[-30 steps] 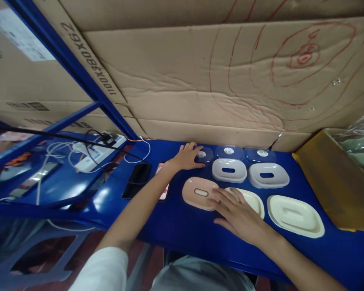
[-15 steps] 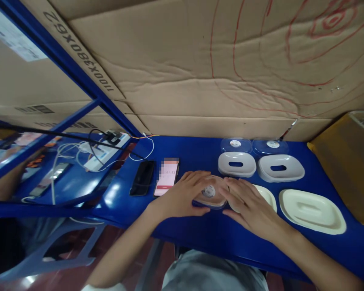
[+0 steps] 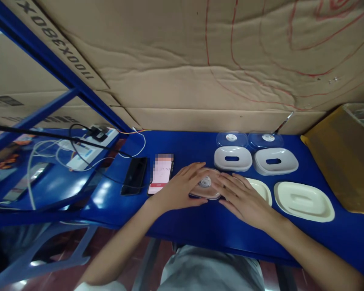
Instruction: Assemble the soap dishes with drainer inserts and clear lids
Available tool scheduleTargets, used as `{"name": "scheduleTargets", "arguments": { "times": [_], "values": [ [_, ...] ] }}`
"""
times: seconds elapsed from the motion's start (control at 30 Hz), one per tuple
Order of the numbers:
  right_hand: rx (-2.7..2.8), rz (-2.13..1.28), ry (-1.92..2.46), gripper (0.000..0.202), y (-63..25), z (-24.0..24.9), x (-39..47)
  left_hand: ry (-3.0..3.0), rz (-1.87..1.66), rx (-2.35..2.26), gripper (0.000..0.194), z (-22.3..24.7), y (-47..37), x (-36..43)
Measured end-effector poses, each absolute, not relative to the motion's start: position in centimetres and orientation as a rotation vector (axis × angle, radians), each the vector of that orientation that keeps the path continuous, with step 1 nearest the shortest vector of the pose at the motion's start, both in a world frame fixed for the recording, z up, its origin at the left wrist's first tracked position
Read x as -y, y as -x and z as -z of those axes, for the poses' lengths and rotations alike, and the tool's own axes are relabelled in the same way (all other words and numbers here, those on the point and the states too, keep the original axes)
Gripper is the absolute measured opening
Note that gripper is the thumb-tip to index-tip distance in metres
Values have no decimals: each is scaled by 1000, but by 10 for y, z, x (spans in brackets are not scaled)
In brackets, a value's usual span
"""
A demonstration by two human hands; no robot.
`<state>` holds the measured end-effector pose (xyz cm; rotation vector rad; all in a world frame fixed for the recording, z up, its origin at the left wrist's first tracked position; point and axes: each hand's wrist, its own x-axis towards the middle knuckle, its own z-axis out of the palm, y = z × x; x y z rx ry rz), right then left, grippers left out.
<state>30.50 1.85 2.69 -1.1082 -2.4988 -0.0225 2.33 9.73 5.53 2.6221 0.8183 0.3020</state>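
Note:
A clear-lidded oval box with a round label lies on the blue table, between my two hands. My left hand rests at its left side, fingers spread and partly over the lid. At the right edge of the box is my right hand, its fingers stretched out flat. Part of a cream oval tray shows behind my right hand. Farther right lies another cream oval tray. Two white oval pieces with slots, a left one and a right one, stand behind the trays.
Two clear lids lie at the back. Left of my hands are a dark phone and a lit phone. A brown box stands at the right, and a power strip with cables at the left.
The whole view has shifted a little, moving the table items up and left in the picture. Both hands stay spread around the box, with my right fingers lying a little flatter.

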Motion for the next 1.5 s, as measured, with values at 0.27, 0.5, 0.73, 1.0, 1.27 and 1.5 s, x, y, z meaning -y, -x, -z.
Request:
{"name": "scheduleTargets", "arguments": {
  "times": [0.27, 0.5, 0.73, 1.0, 1.27, 1.5],
  "values": [
    [2473, 7, 1152, 71, -305, -28, -19, -2632, -342, -815, 90, -54, -27, -104],
    [2495, 26, 1142, 67, -306, -28, -20, -2715, -282, -852, 95, -53, -26, -98],
    [2523, 5, 1145, 78, -304, -34, -21, -2853, -212, -899, 89, -52, -27, -89],
    [2549, 28, 1113, 77, -307, -32, -22, -2925, -294, -942, 83, -50, -34, -78],
    [2525, 50, 1041, 78, -311, -26, -19, -2943, -338, -968, 75, -47, -36, -70],
    [2506, 0, 1060, 81, -309, -25, -21, -2875, -330, -980, 75, -46, -37, -76]
  ]
}}
